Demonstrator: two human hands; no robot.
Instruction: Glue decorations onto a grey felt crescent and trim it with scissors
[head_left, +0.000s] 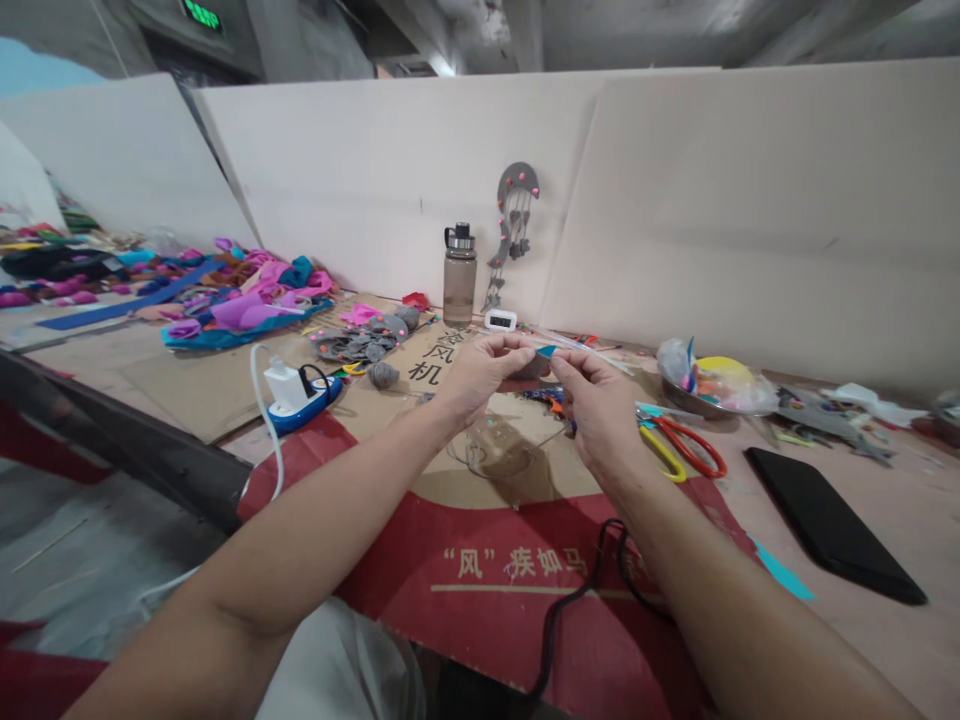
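My left hand (484, 378) pinches a small dark grey piece, felt by its look (532, 368), above the middle of the cardboard. A teal bit (545, 351) shows at its upper edge. At the other end, the thumb and fingers of my right hand (596, 400) are closed on the piece's right edge. Fingertips hide part of it, so how the grey and teal parts join cannot be made out. Below my hands, thin grey thread (480, 460) lies in loops on the cardboard (442, 485). Scissors with red and yellow handles (686, 447) lie beside my right wrist.
A water bottle (459, 278) and a small white digital display (500, 320) stand by the back panel, where a grey moon-shaped hanging ornament (517, 190) hangs. Left are a power strip (304, 400), yarn (383, 375) and coloured felt (247, 300). Right are a metal bowl (701, 403) and black phone (832, 525).
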